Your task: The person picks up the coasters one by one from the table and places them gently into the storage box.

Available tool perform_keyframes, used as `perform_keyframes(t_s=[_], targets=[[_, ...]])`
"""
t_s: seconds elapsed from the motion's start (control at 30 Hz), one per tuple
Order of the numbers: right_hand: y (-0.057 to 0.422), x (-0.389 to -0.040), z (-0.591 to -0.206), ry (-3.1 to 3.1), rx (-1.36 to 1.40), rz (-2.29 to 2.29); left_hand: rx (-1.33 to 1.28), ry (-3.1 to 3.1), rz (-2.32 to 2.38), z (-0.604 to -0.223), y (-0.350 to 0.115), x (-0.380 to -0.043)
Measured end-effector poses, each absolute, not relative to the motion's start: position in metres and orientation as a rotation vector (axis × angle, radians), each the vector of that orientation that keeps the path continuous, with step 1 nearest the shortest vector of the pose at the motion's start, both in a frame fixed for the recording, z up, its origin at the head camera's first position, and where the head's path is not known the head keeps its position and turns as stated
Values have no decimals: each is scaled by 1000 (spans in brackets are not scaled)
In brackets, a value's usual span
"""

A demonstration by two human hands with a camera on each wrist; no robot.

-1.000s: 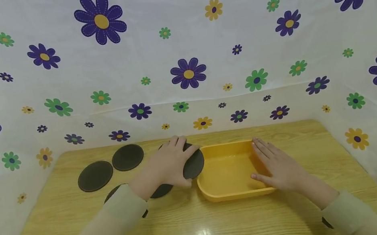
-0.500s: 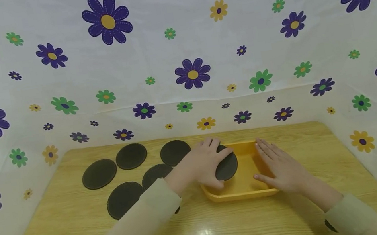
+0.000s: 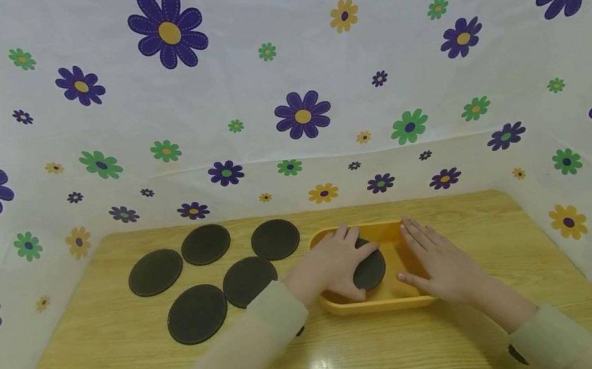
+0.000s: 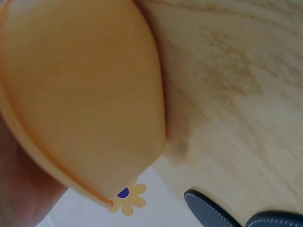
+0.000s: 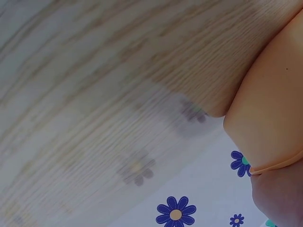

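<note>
In the head view, a yellow plastic tray sits on the table right of centre. My left hand reaches down into its left part and holds a black round coaster between thumb and fingers, partly hidden by the hand. Straight fingers of my right hand lie along the tray's right end, with the thumb over the inside. From the left wrist, the tray's outer wall fills much of the view and hides the held coaster. The right wrist view shows the tray's other end.
Several black coasters lie flat to the left: one at the back, one far left, one nearest the tray, and a front pair whose left one is whole in view. A flowered cloth stands behind the wooden table.
My left hand has carried the coaster rightward from the table, over the tray's left rim and down into the tray. The right hand has kept its place on the tray's right end.
</note>
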State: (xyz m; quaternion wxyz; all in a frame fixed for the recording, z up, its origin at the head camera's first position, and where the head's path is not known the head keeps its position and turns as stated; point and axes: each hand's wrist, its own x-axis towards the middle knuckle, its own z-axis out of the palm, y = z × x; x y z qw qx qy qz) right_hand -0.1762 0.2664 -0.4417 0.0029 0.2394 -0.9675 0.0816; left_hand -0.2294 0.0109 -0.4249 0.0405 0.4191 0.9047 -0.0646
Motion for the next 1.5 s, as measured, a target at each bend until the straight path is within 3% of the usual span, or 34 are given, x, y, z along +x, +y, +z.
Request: perform_keyframes(t_s=[0.47,0.9,1.2,1.5], targets=[[266,-175,-444,-3010,737,249,1238,2726,-376,-440,18,-227],[267,-175,-442,-3017,726,259,1300,2755,-415,-421,11,-223],[266,-173,-443,-3003,721,281,1330,2838,-285,-400,-19,-220],[267,-174,-443,-3014,729,288,1193,2902,-144,-387,-69,-224]])
